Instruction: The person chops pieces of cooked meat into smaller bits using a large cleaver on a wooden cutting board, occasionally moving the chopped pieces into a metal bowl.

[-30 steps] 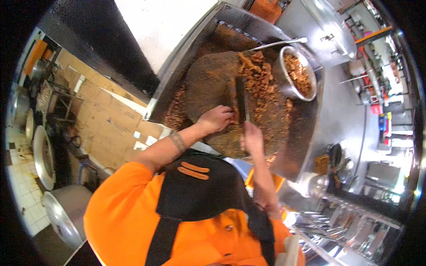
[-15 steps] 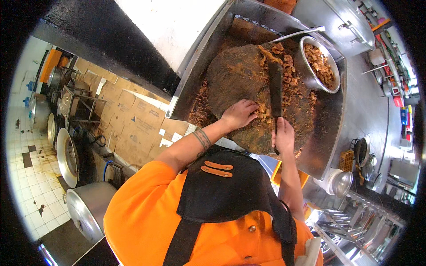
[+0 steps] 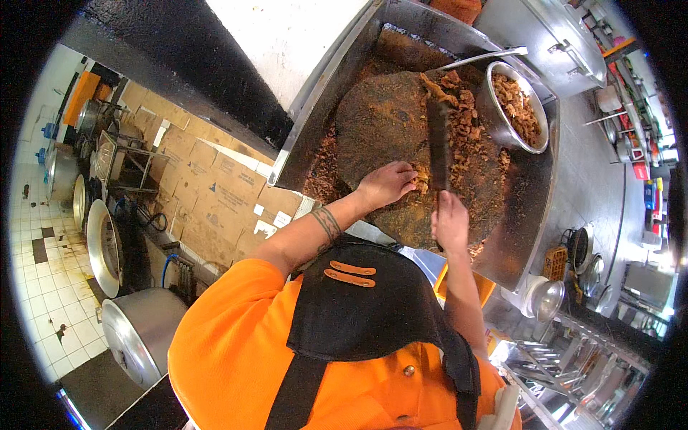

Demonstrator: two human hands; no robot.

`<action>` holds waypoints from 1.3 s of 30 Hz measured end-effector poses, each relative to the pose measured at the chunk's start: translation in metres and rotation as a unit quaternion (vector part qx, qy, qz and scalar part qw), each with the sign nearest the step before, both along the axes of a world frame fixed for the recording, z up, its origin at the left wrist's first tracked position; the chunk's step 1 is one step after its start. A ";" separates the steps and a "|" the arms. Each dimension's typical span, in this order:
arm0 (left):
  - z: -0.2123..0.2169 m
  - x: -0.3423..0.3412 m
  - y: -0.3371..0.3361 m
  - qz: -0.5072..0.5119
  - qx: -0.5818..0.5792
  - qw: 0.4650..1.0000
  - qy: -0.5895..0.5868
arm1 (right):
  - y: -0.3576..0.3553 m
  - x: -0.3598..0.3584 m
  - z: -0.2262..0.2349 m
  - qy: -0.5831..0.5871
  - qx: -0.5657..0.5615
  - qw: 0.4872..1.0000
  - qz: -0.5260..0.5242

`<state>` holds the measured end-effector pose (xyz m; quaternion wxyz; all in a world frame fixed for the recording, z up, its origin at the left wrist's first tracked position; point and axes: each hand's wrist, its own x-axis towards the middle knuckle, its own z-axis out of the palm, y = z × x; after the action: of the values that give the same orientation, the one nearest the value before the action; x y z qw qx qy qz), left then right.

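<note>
My right hand (image 3: 451, 222) is wrapped round the handle of a long dark cleaver (image 3: 438, 143), its blade pointing away from me over a round, worn chopping block (image 3: 376, 118). My left hand (image 3: 388, 186) has its fingers curled at a small piece of browned cooked meat (image 3: 422, 176), just left of the blade. To the right of the blade, a heap of chopped meat (image 3: 466, 118) is strewn over the block. Part of the meat under the left fingertips is hidden.
A metal bowl (image 3: 482, 104) of chopped meat stands at the right inside a deep metal tray (image 3: 534, 208). A long metal utensil (image 3: 494, 55) lies across the far side. A large lidded pot (image 3: 566, 43) stands beyond. Cardboard sheets (image 3: 208, 186) are at the left.
My right hand and the cleaver have shifted slightly left, bringing the blade closer to my left fingers. The left hand stays in nearly the same place at the meat.
</note>
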<state>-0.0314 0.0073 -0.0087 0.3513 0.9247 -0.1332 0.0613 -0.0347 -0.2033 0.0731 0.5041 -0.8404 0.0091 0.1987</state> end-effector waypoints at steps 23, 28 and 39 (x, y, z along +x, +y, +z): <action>0.000 -0.016 0.012 0.042 -0.021 0.999 -0.004 | 0.015 -0.003 0.015 0.101 0.095 0.990 -0.025; 0.004 -0.013 0.013 0.049 0.008 0.999 0.000 | 0.027 0.006 0.016 0.102 0.066 0.992 -0.019; -0.004 -0.013 0.014 0.050 0.009 0.998 -0.023 | 0.025 0.010 -0.002 0.125 0.061 0.990 0.007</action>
<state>-0.0444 0.0210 -0.0132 0.3363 0.9317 -0.0954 0.0989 -0.0244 -0.1779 0.0711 0.5478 -0.7769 0.0538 0.3056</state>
